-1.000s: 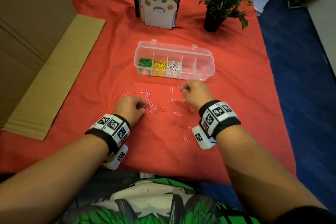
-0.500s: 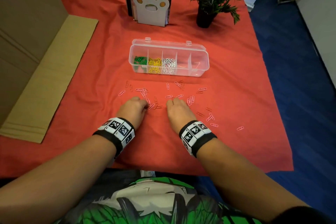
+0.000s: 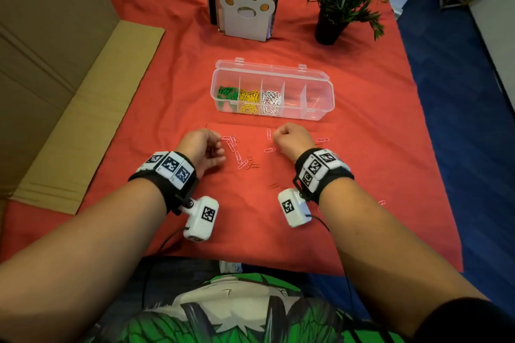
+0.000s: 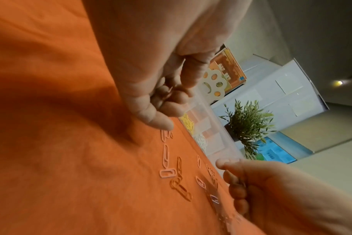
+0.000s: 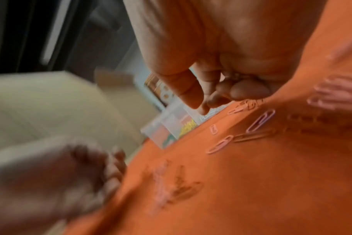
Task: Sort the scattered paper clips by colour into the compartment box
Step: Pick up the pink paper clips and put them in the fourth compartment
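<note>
The clear compartment box (image 3: 317,113) stands open at mid-table, with green, yellow and white clips in its three left cells and a few pinkish ones further right. Pink paper clips (image 3: 239,157) lie scattered on the red cloth in front of it. My left hand (image 3: 216,147) sits at their left edge. In the left wrist view its curled fingers (image 4: 171,101) hold a few pink clips above the loose paper clips (image 4: 167,172). My right hand (image 3: 281,136) is a fist just short of the box. Its fingers (image 5: 215,97) curl on what look like clips, over the paper clips (image 5: 260,120).
Flattened cardboard (image 3: 83,108) lies along the left side. A paw-shaped white holder (image 3: 246,12) and a potted plant (image 3: 334,8) stand behind the box. One stray clip (image 3: 381,202) lies near the right edge, where the cloth ends at a blue floor (image 3: 459,147).
My right hand has moved forward and to the right, towards the box. The left hand has shifted slightly forward among the clips. The box has not moved.
</note>
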`<action>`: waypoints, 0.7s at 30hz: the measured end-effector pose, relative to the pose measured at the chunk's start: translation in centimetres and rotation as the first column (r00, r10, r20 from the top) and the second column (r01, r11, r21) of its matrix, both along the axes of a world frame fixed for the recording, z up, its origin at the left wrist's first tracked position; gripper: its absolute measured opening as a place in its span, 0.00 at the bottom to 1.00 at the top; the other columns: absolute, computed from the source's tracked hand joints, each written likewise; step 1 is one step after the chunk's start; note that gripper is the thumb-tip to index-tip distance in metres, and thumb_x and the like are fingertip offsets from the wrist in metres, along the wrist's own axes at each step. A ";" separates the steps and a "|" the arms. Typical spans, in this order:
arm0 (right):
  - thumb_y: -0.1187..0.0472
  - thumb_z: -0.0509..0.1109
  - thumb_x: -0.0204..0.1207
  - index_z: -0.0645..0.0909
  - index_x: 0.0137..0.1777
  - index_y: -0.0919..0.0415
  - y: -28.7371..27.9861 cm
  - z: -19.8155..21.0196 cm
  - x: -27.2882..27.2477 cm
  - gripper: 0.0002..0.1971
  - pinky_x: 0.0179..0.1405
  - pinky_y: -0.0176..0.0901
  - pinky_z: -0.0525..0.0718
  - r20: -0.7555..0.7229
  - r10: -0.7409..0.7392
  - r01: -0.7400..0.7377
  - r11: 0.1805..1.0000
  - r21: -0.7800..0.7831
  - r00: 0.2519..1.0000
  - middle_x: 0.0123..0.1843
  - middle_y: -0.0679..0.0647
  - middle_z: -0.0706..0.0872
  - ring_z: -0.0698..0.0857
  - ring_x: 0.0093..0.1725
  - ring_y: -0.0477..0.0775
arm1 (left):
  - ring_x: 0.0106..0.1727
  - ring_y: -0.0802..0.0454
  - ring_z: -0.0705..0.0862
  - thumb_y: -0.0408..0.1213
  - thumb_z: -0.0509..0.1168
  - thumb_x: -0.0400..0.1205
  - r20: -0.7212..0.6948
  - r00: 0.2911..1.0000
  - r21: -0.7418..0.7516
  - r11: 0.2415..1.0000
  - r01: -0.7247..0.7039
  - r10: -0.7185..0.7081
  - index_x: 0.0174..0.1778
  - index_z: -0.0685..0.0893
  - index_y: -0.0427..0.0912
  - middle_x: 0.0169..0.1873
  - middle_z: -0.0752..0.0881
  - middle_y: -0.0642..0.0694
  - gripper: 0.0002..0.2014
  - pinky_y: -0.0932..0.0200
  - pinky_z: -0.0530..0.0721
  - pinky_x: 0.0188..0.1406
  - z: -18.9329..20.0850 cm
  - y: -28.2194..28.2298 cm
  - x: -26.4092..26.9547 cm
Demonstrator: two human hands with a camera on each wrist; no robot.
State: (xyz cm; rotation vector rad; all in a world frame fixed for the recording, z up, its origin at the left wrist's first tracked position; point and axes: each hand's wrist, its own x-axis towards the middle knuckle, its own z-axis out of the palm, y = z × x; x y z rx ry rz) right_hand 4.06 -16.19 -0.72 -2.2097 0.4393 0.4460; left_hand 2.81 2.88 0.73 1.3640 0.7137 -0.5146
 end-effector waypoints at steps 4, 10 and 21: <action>0.59 0.62 0.78 0.78 0.61 0.68 1.1 -0.8 1.4 0.16 0.62 0.50 0.78 0.025 0.258 -0.222 0.874 -0.431 0.966 0.61 0.66 0.81 0.80 0.62 0.66 | 0.29 0.44 0.80 0.35 0.64 0.77 0.116 0.940 0.469 0.852 0.234 -0.322 0.35 0.82 0.46 0.28 0.80 0.44 0.06 0.61 0.77 0.28 -1.0 0.2 1.3; 0.72 0.56 0.75 0.72 0.63 0.70 2.4 -1.5 1.0 0.16 0.57 0.58 0.80 0.038 0.478 -0.352 0.695 -0.627 0.878 0.62 0.66 0.76 0.78 0.61 0.68 | 0.54 0.37 0.82 0.40 0.68 0.76 -0.002 0.672 0.907 0.282 0.313 -0.740 0.58 0.86 0.46 0.51 0.83 0.35 0.15 0.53 0.77 0.54 -2.5 0.3 1.9; 0.76 0.55 0.73 0.71 0.60 0.69 2.6 -0.5 -0.3 0.16 0.52 0.57 0.80 0.042 0.584 -0.420 0.631 -0.652 0.811 0.59 0.66 0.75 0.78 0.57 0.68 | 0.53 0.37 0.82 0.33 0.64 0.77 0.059 0.674 0.884 0.352 0.308 -0.737 0.47 0.82 0.36 0.51 0.84 0.36 0.06 0.52 0.76 0.52 -3.0 -0.2 1.7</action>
